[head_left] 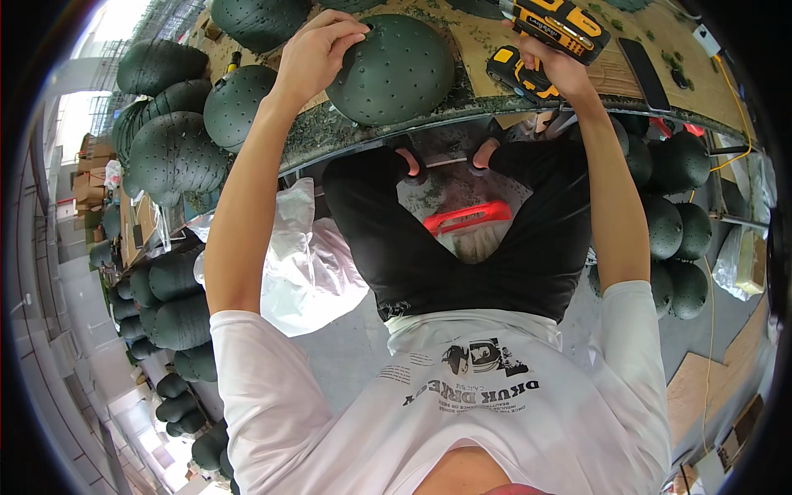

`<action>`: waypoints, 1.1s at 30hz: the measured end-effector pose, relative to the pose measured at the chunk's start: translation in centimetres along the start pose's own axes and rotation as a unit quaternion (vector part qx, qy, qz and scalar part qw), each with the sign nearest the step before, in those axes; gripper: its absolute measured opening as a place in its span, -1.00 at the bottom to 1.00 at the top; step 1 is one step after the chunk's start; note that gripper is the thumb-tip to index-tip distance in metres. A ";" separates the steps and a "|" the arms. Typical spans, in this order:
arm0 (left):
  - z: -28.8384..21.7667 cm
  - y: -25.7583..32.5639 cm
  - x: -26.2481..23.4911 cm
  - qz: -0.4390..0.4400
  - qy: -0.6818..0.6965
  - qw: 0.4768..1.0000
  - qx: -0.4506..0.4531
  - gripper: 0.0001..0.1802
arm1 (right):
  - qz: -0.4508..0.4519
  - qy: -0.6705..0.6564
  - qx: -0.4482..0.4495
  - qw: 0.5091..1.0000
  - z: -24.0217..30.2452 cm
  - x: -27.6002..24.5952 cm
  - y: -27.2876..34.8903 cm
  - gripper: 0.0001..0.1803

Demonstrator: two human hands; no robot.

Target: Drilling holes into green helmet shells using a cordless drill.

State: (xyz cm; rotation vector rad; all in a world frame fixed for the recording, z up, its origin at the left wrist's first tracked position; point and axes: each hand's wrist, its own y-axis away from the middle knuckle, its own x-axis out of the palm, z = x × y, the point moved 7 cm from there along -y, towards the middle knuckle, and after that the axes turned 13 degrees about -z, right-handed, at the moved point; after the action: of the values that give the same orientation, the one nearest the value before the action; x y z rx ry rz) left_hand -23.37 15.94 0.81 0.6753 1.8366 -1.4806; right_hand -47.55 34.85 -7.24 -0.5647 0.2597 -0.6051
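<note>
My right hand (553, 68) is wrapped round the grip of a yellow and black cordless drill (569, 26), held over the far right of the workbench. The tip of the drill lies by the upper edge of the view. My left hand (318, 51) has its fingertips pinched together at the upper left edge of a dark green dome (400, 70) dotted with small holes. Whatever is between those fingertips is too small to make out. The dome rests near the front edge of the workbench (487, 106).
More green domes (177, 153) crowd the bench's left side, with a yellow-handled tool (234, 62) among them. At the right lies a dark phone (643, 74). Below the bench are a white plastic bag (301, 264), a red-handled object (468, 217) and stacked domes (681, 227).
</note>
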 end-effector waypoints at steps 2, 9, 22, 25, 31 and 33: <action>0.0 0.1 0.0 -0.002 0.003 1.000 0.003 -0.82 | -0.013 0.000 0.040 0.999 -0.3 -0.1 0.1 -0.85; -0.7 0.5 -0.1 -0.012 -0.015 0.999 0.044 -0.83 | -0.004 -0.006 0.007 1.000 0.2 0.1 -0.1 -0.88; 1.5 2.3 1.7 0.014 0.017 0.998 0.065 -0.81 | -0.012 0.011 0.052 0.998 -1.1 -0.2 0.2 -0.79; 1.7 2.6 2.8 0.038 0.080 0.993 -0.077 -0.82 | -0.025 0.007 0.084 0.996 -1.5 -0.7 0.4 -0.67; 0.2 1.1 1.8 0.010 0.145 0.988 -0.046 -0.82 | -0.015 0.025 0.081 0.996 -0.9 -0.6 0.3 -0.62; 0.5 1.5 1.1 0.001 0.146 0.988 -0.041 -0.82 | -0.020 0.004 0.084 0.996 -0.3 0.3 0.2 -0.61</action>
State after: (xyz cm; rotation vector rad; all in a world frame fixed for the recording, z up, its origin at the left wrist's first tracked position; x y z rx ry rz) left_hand -22.90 15.79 -1.04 0.8911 2.1012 -1.3514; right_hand -47.32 34.72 -7.60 -0.4057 0.2028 -0.6622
